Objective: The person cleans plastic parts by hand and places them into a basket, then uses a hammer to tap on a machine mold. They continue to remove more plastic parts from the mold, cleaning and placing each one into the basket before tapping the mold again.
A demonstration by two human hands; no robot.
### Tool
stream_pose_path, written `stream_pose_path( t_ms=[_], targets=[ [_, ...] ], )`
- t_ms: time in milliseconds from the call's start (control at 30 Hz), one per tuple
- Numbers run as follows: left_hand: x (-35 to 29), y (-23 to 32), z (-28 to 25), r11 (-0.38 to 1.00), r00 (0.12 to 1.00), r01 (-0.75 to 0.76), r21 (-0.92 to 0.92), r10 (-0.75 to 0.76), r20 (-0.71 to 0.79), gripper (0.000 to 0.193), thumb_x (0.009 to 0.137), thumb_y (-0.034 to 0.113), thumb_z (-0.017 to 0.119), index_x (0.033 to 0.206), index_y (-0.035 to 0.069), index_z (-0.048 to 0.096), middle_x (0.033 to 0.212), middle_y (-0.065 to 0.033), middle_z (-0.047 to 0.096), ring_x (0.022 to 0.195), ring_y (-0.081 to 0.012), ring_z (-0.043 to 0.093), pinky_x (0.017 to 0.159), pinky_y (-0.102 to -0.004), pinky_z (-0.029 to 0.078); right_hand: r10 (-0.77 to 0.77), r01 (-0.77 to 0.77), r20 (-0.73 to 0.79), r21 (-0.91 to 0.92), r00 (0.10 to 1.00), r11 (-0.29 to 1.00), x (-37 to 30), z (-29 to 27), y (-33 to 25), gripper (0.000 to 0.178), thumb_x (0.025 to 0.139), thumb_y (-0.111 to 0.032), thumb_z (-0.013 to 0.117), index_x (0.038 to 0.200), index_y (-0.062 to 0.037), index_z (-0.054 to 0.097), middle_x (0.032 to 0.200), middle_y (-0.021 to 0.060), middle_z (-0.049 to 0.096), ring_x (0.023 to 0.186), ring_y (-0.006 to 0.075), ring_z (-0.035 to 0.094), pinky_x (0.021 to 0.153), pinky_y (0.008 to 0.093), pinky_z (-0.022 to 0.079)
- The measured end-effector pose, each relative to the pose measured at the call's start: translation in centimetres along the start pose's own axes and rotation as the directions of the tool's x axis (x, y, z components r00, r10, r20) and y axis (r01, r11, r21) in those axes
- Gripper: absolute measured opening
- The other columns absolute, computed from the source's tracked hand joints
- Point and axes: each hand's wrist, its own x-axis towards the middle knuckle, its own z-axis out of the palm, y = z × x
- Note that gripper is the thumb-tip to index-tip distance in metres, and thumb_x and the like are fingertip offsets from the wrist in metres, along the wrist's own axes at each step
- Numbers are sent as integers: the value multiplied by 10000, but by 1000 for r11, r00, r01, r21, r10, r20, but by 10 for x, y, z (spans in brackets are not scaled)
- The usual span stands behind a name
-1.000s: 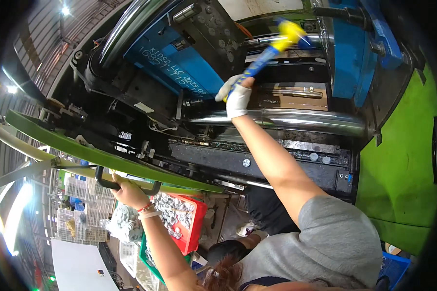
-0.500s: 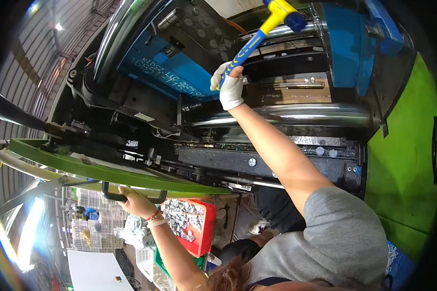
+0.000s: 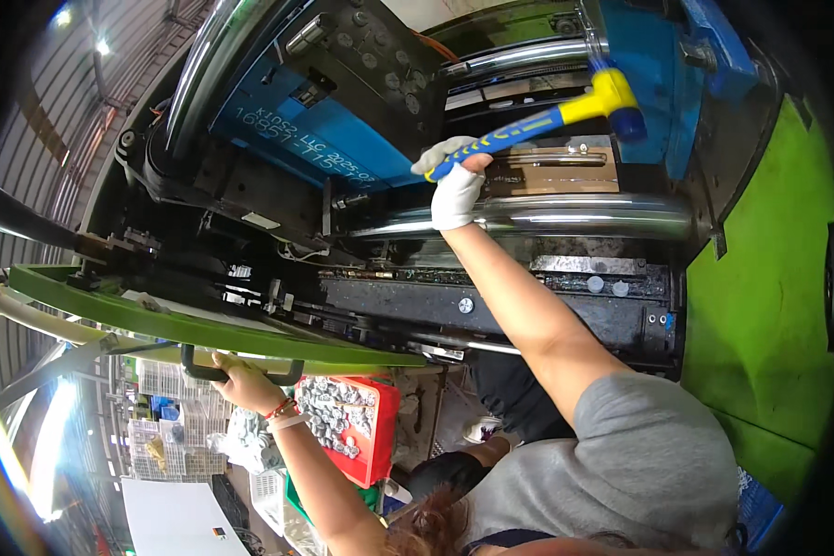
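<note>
My right hand (image 3: 457,185), in a white glove with bare fingertips, is wrapped round the lower end of a mallet (image 3: 519,132). The mallet has a blue and yellow handle, a yellow head and dark blue faces. It reaches to the right over the machine's opening, its head in front of the blue block (image 3: 641,102) on the right. My left hand (image 3: 241,382), bare, with a red bracelet and a pale band at the wrist, is closed round the black handle (image 3: 287,374) of the green machine door (image 3: 195,332).
A blue mould block (image 3: 287,125) with white handwriting sits at the upper left of the opening. A polished bar (image 3: 565,218) crosses below the mallet. Under the door stands a red crate (image 3: 385,426) full of small grey parts. A green panel (image 3: 760,306) closes off the right side.
The mallet has swung down and to the right, from steeply raised to nearly level. My right hand has shifted slightly right. My left hand stays on the door handle.
</note>
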Motion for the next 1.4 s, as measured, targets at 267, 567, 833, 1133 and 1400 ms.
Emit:
stream_pose_path(
  t_ms=[267,567,833,1133,1400],
  targets=[
    [-6,8,2,993,999,-32,111,36,-37,289,930,288,514,929,-1,523,611,5,466,421,-51,366,354,-212,292,896,-900,-99,11,432,435,-15,12,-30,573,844,-674,344,694,-130,443,467,17,393,346,150,376,299,294,260],
    [-15,21,16,999,999,-21,-29,20,-37,226,938,227,499,978,5,518,660,24,457,478,-52,371,401,-214,306,388,-382,76,-78,919,921,-26,-38,17,582,813,-655,454,700,-84,458,474,54,447,341,189,453,301,307,379],
    [0,2,-1,999,999,-30,-43,31,31,188,941,207,494,914,24,530,662,25,455,492,-42,359,417,-208,300,725,-716,-58,-231,686,659,-33,-20,-25,595,841,-664,369,688,-94,440,442,34,406,299,154,379,280,286,315],
    [-10,10,7,999,999,-52,7,52,12,215,936,230,509,907,18,526,635,26,433,479,-46,356,399,-207,299,562,-597,-227,-141,796,789,-52,-19,6,632,807,-729,309,689,-119,428,447,32,403,346,196,413,323,341,364],
    [7,0,-5,999,998,-47,-10,47,37,271,941,269,499,898,2,516,616,21,428,462,-53,353,405,-220,311,749,-774,-228,-324,622,544,-1,-16,-25,564,840,-671,362,676,-135,429,453,-2,359,304,130,339,277,271,215]
  ],
)
